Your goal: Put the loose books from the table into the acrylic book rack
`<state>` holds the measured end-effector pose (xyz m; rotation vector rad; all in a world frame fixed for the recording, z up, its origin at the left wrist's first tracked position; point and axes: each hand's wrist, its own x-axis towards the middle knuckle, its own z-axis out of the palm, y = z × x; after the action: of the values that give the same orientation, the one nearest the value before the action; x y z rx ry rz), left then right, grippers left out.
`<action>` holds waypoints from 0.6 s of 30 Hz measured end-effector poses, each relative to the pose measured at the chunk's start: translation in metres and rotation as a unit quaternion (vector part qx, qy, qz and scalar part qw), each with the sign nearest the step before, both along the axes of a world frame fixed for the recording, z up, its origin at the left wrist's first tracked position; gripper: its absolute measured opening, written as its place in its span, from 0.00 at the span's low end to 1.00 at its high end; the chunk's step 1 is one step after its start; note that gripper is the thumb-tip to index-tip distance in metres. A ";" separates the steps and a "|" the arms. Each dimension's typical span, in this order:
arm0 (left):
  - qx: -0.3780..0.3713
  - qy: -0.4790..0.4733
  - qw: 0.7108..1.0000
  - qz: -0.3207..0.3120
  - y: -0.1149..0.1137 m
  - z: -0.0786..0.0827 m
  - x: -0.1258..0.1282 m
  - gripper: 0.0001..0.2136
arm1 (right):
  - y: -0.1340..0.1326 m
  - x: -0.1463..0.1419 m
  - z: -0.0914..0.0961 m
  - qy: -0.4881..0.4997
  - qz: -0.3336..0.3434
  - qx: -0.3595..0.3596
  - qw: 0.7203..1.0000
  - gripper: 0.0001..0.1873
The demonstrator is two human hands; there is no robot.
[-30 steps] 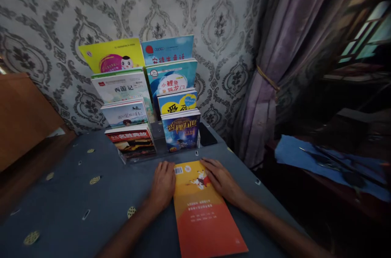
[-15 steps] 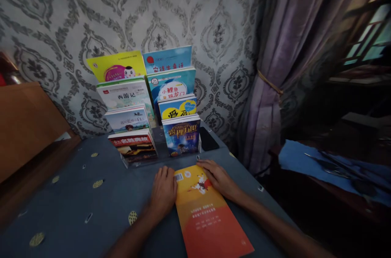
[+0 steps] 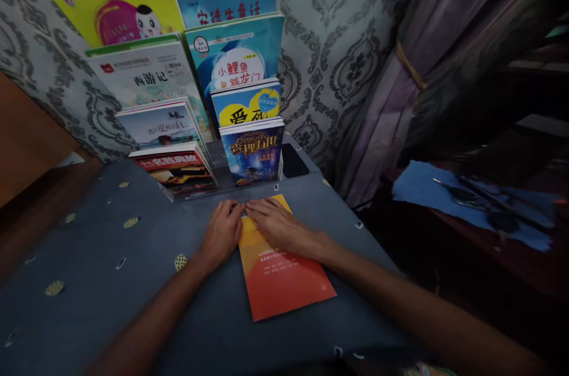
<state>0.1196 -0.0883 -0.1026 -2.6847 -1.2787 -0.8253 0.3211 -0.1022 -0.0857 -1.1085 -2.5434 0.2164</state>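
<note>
An orange and yellow book (image 3: 288,287) lies on the dark cloth, its printed back cover up and its text upside down to me. My left hand (image 3: 224,230) is at the book's far left corner, fingers curled against the edge. Across the upper part of the cover, my right hand (image 3: 282,228) lies flat with its fingers stretched towards that same corner. The fingertips of both hands meet there, and the right hand hides much of the cover picture.
Beyond the hands, a stepped rack holds two columns of upright books, with a blue book (image 3: 252,153) and a red-topped book (image 3: 175,168) in front. A black phone (image 3: 294,161) lies right of it. A brown box (image 3: 31,133) stands left; a purple curtain (image 3: 377,127) hangs right.
My right hand has moved left from the book's far right corner onto the cover, meeting the left hand. The view has tilted down and come closer to the rack.
</note>
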 end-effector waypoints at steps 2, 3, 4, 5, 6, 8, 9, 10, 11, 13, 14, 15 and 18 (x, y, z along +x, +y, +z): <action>0.003 -0.002 1.000 -0.004 0.000 0.000 -0.001 0.15 | 0.000 -0.002 -0.004 -0.005 -0.006 -0.009 1.000 0.27; 0.003 -0.003 1.000 -0.006 0.001 -0.001 -0.001 0.16 | 0.000 -0.002 -0.005 -0.005 -0.008 -0.013 1.000 0.27; 0.004 -0.004 1.000 -0.008 0.001 0.000 -0.001 0.16 | 0.000 -0.001 -0.006 -0.003 -0.010 -0.016 1.000 0.27; 0.003 -0.005 1.000 -0.010 0.001 0.000 -0.001 0.16 | 0.000 -0.001 -0.006 0.000 -0.011 -0.018 1.000 0.27; 0.003 -0.005 1.000 -0.013 0.001 0.000 -0.001 0.16 | 0.000 0.000 -0.006 0.005 -0.012 -0.019 1.000 0.27; 0.001 0.000 1.000 -0.014 0.000 0.002 -0.001 0.15 | -0.001 0.001 -0.005 0.014 -0.012 -0.020 1.000 0.26; 0.000 0.004 1.000 -0.013 0.000 0.003 -0.001 0.15 | -0.001 0.001 -0.004 0.019 -0.011 -0.020 1.000 0.26; -0.001 0.008 1.000 -0.011 0.000 0.003 -0.001 0.15 | -0.001 0.001 -0.004 0.025 -0.011 -0.020 0.999 0.25; -0.003 0.012 1.000 -0.008 0.000 0.004 -0.001 0.15 | -0.001 0.002 -0.003 0.033 -0.012 -0.017 0.999 0.24; -0.007 0.018 1.000 -0.004 -0.001 0.005 -0.001 0.15 | -0.002 0.004 -0.004 0.051 -0.017 -0.012 0.998 0.23; -0.010 0.019 1.000 -0.003 0.000 0.005 -0.001 0.15 | -0.002 0.006 -0.004 0.058 -0.021 -0.008 0.998 0.22; -0.015 0.019 1.000 -0.003 0.000 0.005 -0.002 0.16 | -0.003 0.008 -0.005 0.064 -0.025 -0.005 0.998 0.21; -0.025 0.017 1.000 -0.003 0.001 0.004 -0.002 0.16 | -0.002 0.017 -0.006 0.075 -0.044 0.004 0.996 0.20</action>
<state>0.1172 -0.0877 -0.0987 -2.7301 -1.3020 -0.7536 0.3381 -0.1043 -0.0916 -1.1533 -2.3557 0.2569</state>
